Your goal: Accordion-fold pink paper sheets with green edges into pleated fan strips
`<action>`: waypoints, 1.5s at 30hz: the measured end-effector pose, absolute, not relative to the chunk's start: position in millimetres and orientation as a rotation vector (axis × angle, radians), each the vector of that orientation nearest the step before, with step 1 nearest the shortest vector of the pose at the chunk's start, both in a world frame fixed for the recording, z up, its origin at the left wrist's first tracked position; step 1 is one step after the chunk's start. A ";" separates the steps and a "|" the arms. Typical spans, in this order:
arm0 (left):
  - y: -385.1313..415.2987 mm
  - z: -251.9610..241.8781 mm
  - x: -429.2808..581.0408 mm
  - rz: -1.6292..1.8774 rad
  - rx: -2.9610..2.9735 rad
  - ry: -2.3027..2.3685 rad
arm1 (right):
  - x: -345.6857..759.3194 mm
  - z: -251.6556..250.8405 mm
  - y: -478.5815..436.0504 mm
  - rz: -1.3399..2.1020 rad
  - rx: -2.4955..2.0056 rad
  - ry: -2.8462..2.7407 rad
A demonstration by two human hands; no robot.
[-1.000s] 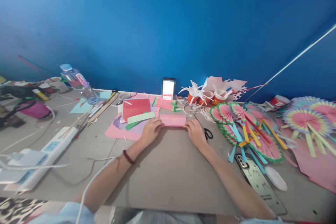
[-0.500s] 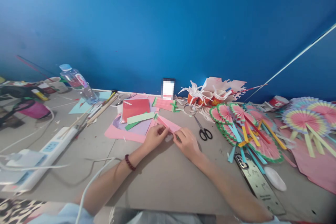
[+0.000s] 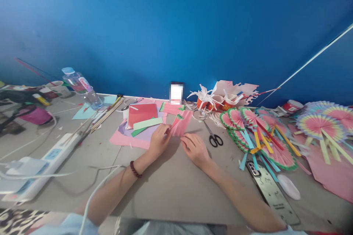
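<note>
Over the middle of the desk, my left hand (image 3: 160, 141) is closed on a pleated pink paper strip (image 3: 180, 125) with a green edge. The strip stands up at a slant and is smeared by motion. Close to its lower right corner is my right hand (image 3: 196, 150), fingers loosely bent, thumb a little apart, and nothing visible between them. Behind the strip lies a second pleated pink strip (image 3: 172, 108) with green edges. Left of my left hand, a pale green strip (image 3: 148, 123) and a red paper pack (image 3: 142, 114) rest on pink and purple sheets.
Black-handled scissors (image 3: 216, 140) lie right of my right hand. Finished paper fans (image 3: 321, 126), a phone (image 3: 271, 191) and a white mouse (image 3: 288, 187) are farther right. Paper cups (image 3: 216, 102) stand by the wall. At left are a water bottle (image 3: 84, 88) and a power strip (image 3: 52, 158).
The pink strip has swung from lying flat between both hands to a raised, turned position in my left hand. My right hand's fingers have come off it. My left hand has shifted slightly left.
</note>
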State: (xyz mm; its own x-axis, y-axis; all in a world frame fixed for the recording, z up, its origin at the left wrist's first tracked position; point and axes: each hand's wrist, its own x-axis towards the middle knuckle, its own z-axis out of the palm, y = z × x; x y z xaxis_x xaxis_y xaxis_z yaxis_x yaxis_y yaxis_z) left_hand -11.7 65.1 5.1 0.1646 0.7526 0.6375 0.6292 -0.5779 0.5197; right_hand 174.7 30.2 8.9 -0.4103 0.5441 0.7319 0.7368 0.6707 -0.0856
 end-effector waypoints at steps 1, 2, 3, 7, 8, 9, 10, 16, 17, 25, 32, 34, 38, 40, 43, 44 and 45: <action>67.0 4.8 -13.5 1.440 2.379 1.334 | 177.0 7.8 30.9 -0.383 -0.950 -2.105; 68.9 4.7 -15.3 1.490 2.467 1.298 | 179.6 6.5 31.4 -0.437 -0.924 -2.096; 70.7 4.8 -17.1 1.535 2.552 1.269 | 182.2 5.2 31.9 -0.486 -0.908 -2.087; 74.5 9.1 -22.8 1.596 2.862 1.191 | 192.7 0.8 35.1 -0.635 -0.877 -2.021; 74.8 11.0 -23.7 1.581 2.931 1.169 | 195.1 0.1 36.4 -0.658 -0.878 -2.005; 74.8 13.0 -24.3 1.563 2.995 1.150 | 197.3 -0.5 38.1 -0.667 -0.890 -2.003; 74.7 14.8 -24.4 1.538 3.057 1.142 | 199.2 -0.9 39.9 -0.663 -0.912 -2.013; 72.5 15.0 -16.5 1.348 3.293 1.193 | 205.6 1.1 50.2 -0.533 -1.029 -2.151; 71.8 13.6 -14.7 1.286 3.311 1.187 | 205.6 2.0 51.2 -0.532 -1.052 -2.158; 69.6 3.5 -11.5 1.126 3.182 1.188 | 201.5 4.7 52.9 -0.571 -1.121 -2.248; 72.2 -2.9 -12.9 1.077 3.092 1.191 | 204.2 -0.8 54.0 -0.516 -1.153 -2.300; 72.9 -4.6 -12.6 1.001 3.130 1.161 | 205.4 -1.6 55.1 -0.475 -1.155 -2.325; 71.1 -6.9 -10.6 0.788 3.144 1.100 | 208.9 -0.4 57.9 -0.294 -1.114 -2.418; 68.8 -7.2 -8.9 0.696 3.084 1.116 | 210.7 1.9 58.7 -0.200 -1.093 -2.462; 66.0 -5.7 -7.3 0.672 3.032 1.109 | 211.8 7.1 58.5 -0.165 -1.043 -2.491; 65.7 -4.7 -7.4 0.709 3.046 1.091 | 211.6 8.8 58.1 -0.181 -1.020 -2.494; 65.8 -3.5 -8.0 0.771 3.069 1.081 | 211.2 10.4 57.5 -0.205 -1.009 -2.486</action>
State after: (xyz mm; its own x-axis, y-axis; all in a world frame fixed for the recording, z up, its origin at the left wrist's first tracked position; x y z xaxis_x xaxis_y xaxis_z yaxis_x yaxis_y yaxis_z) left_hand -8.0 65.8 -3.5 0.6879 0.5408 0.4840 0.6336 -0.7728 -0.0371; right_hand 211.2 57.5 10.4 -0.6333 0.6248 0.4566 0.6912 0.7221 -0.0295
